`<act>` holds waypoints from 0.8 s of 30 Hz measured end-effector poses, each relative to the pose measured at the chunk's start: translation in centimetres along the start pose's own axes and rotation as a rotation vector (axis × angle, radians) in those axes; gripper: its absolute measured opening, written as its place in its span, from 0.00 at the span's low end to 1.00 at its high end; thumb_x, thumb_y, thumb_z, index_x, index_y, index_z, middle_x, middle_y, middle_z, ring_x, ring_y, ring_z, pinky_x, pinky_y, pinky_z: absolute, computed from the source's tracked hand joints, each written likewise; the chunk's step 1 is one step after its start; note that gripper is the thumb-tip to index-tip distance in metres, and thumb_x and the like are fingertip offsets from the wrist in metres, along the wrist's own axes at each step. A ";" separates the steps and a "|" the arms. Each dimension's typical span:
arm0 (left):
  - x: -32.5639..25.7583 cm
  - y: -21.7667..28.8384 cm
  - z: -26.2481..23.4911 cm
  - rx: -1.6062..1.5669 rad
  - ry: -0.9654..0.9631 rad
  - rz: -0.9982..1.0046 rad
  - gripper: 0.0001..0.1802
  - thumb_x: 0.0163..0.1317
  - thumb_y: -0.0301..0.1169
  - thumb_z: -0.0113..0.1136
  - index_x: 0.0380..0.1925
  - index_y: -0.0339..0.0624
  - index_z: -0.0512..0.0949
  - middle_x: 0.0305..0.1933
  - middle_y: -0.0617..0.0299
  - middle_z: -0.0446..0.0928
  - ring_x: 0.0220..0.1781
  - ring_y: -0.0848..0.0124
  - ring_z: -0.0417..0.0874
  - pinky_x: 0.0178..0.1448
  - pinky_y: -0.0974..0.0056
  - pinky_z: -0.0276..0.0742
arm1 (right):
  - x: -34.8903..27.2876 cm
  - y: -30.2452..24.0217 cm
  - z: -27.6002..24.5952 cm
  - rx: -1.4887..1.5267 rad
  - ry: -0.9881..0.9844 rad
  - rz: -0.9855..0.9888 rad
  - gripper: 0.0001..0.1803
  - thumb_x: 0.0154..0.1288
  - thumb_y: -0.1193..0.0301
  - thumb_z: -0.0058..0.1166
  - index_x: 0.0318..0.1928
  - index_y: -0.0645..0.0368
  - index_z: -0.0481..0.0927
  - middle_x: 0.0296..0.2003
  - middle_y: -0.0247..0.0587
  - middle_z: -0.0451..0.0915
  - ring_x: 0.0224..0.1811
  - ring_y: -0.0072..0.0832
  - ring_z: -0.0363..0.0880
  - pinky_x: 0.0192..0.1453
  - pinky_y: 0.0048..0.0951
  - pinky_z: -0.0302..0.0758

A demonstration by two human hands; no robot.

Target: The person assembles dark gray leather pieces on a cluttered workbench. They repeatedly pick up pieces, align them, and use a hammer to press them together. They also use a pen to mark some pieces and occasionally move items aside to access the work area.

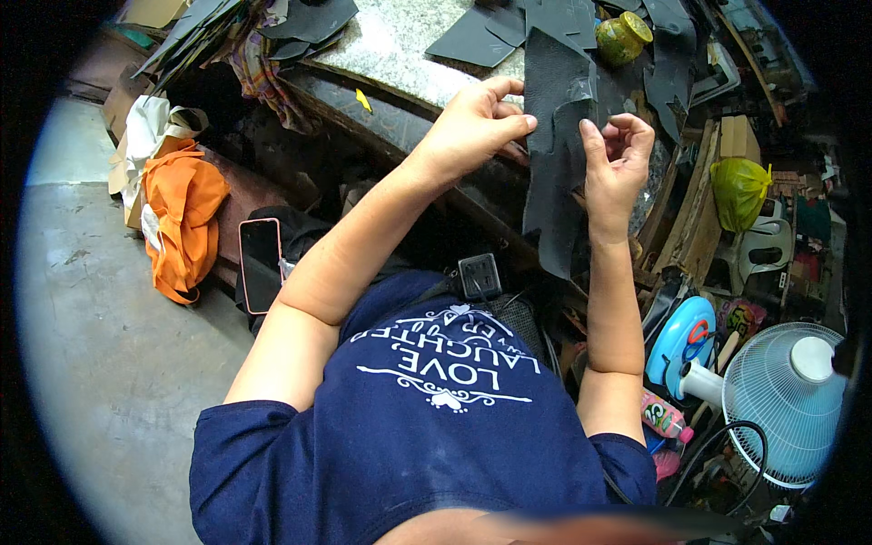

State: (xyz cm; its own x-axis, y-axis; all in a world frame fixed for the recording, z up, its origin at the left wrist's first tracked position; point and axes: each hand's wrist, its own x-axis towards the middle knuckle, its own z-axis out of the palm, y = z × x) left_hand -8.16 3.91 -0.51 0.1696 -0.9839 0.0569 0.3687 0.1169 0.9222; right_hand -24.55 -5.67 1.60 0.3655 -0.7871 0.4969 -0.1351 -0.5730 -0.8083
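A long black sheet with a grained, leather-like surface [554, 191] hangs over the near edge of the worktable. My left hand [477, 127] pinches its left edge, thumb on top and the other fingers partly hidden behind. At the sheet's right edge is my right hand [616, 168], its thumb tip against the edge. The fingers of that hand are curled and apart from the thumb, with nothing visible between them. A small shiny, see-through patch [581, 88] shows on the sheet above my right thumb.
More black sheets [472, 38] lie on the pale speckled tabletop [391, 36], beside a yellow-green jar [623, 38]. A phone [261, 265] and an orange cloth [182, 213] are at left. On the right are a yellow-green bag [740, 193] and a fan [786, 404].
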 end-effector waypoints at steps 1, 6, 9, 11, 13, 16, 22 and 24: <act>0.0 -0.1 0.1 0.023 0.002 0.000 0.22 0.66 0.29 0.60 0.59 0.37 0.69 0.41 0.61 0.83 0.41 0.75 0.84 0.41 0.68 0.84 | -0.1 -0.5 -0.3 -0.117 -0.071 -0.019 0.14 0.61 0.66 0.67 0.41 0.59 0.78 0.27 0.32 0.78 0.28 0.18 0.76 0.34 0.23 0.73; 0.3 -0.7 0.6 -0.019 -0.021 0.020 0.22 0.66 0.28 0.59 0.59 0.35 0.69 0.40 0.59 0.83 0.40 0.73 0.85 0.41 0.67 0.84 | 0.0 -1.2 -0.6 -0.233 -0.226 -0.002 0.13 0.63 0.63 0.64 0.35 0.61 0.82 0.21 0.37 0.80 0.22 0.21 0.77 0.29 0.25 0.73; 0.4 -1.2 0.6 -0.112 -0.002 0.013 0.23 0.66 0.25 0.58 0.59 0.30 0.68 0.38 0.57 0.82 0.38 0.71 0.85 0.41 0.65 0.85 | 0.1 -0.7 -0.6 -0.249 -0.227 0.025 0.10 0.65 0.67 0.60 0.36 0.62 0.83 0.21 0.36 0.80 0.22 0.18 0.76 0.29 0.23 0.72; 0.5 -1.3 0.5 -0.112 0.014 0.000 0.22 0.66 0.26 0.58 0.58 0.31 0.68 0.38 0.57 0.82 0.40 0.71 0.85 0.42 0.65 0.86 | 0.1 -0.3 -0.5 -0.192 -0.248 0.089 0.08 0.66 0.69 0.59 0.36 0.62 0.83 0.21 0.34 0.79 0.22 0.15 0.74 0.28 0.22 0.72; 0.5 -1.3 0.3 -0.107 0.019 -0.002 0.22 0.65 0.26 0.58 0.58 0.32 0.68 0.39 0.58 0.82 0.41 0.71 0.85 0.42 0.65 0.86 | 0.1 0.0 -0.6 -0.081 -0.240 0.143 0.07 0.68 0.70 0.58 0.37 0.62 0.83 0.21 0.29 0.78 0.23 0.13 0.73 0.28 0.19 0.71; 0.4 -1.2 0.1 -0.094 0.014 0.002 0.23 0.65 0.26 0.58 0.59 0.32 0.68 0.38 0.58 0.82 0.40 0.72 0.84 0.42 0.65 0.85 | 0.0 0.1 -0.8 -0.027 -0.235 0.210 0.08 0.68 0.70 0.58 0.37 0.63 0.83 0.23 0.28 0.78 0.24 0.13 0.73 0.29 0.19 0.71; 0.1 -0.9 0.4 -0.054 0.038 -0.001 0.21 0.65 0.27 0.59 0.58 0.36 0.70 0.40 0.60 0.82 0.39 0.74 0.84 0.41 0.69 0.83 | -0.3 -0.3 -1.4 0.019 -0.229 0.228 0.08 0.67 0.71 0.59 0.41 0.64 0.83 0.28 0.30 0.80 0.29 0.14 0.74 0.33 0.18 0.72; -0.1 -0.6 0.5 -0.092 0.004 0.015 0.21 0.66 0.30 0.60 0.58 0.40 0.71 0.43 0.62 0.83 0.41 0.77 0.84 0.41 0.72 0.81 | -0.2 -0.2 -1.7 -0.006 -0.155 0.176 0.09 0.67 0.71 0.60 0.43 0.64 0.82 0.31 0.31 0.80 0.32 0.14 0.75 0.36 0.18 0.73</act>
State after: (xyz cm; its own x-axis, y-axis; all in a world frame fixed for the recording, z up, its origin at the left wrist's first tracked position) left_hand -8.83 3.83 -0.94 0.1791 -0.9814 0.0690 0.4481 0.1438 0.8824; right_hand -26.17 -5.80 2.25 0.4731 -0.8306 0.2937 -0.2141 -0.4318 -0.8762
